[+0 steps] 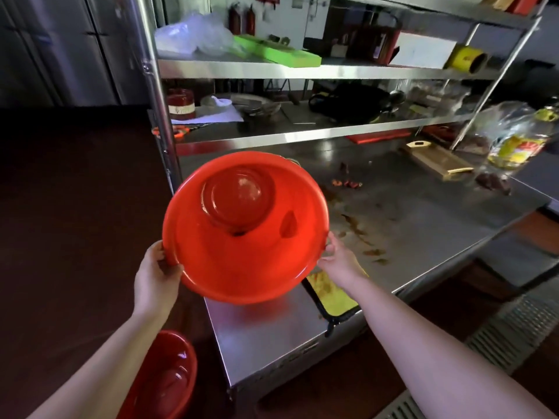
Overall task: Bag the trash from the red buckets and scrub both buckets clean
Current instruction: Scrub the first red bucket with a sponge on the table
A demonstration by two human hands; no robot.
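Observation:
I hold a red bucket point(245, 228) in the air above the left end of the steel table point(423, 213), its mouth tilted towards me. The inside looks bare apart from a small dark speck near the bottom. My left hand point(157, 273) grips the rim on the left. My right hand point(338, 258) grips the rim on the right. A second red bucket point(163, 379) stands on the floor at the lower left, partly hidden behind my left forearm.
Brown stains and red scraps point(348, 184) lie on the table. A yellow cloth point(332, 294) sits at its near edge under my right wrist. Steel shelves point(302, 71) rise behind it. An oil bottle point(517, 137) and a wooden board point(435, 160) are at the right. A floor drain grate point(514, 331) lies lower right.

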